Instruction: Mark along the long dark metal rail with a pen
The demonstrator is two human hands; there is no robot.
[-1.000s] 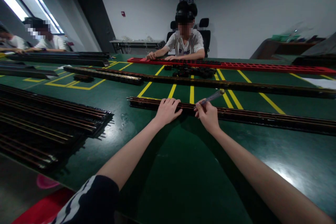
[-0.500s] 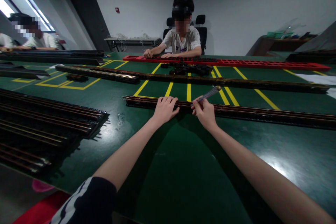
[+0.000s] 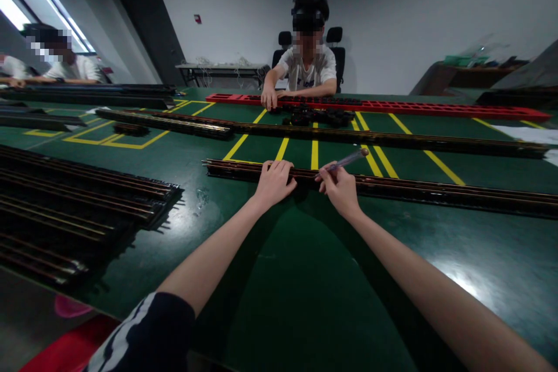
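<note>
A long dark rail (image 3: 436,190) with copper-coloured strips along its length lies crosswise on the green table in front of me. My left hand (image 3: 274,181) grips it near its left end, fingers over the top and thumb on the near side. In my right hand (image 3: 340,187) is a screwdriver (image 3: 347,159) with a see-through, purplish handle. Its handle leans up to the right, while its lower end points at the rail's strips just right of my left hand. The tip is too small to make out.
Several similar rails (image 3: 87,192) lie together at the left. Beyond mine runs another long rail (image 3: 392,138), then a heap of black parts (image 3: 320,116) and a red slotted frame (image 3: 436,107). A co-worker (image 3: 307,67) sits opposite; other people sit at the far left.
The co-worker opposite has moved a hand along the red frame to the black parts. My hands have barely moved; the screwdriver's handle tilts slightly lower.
</note>
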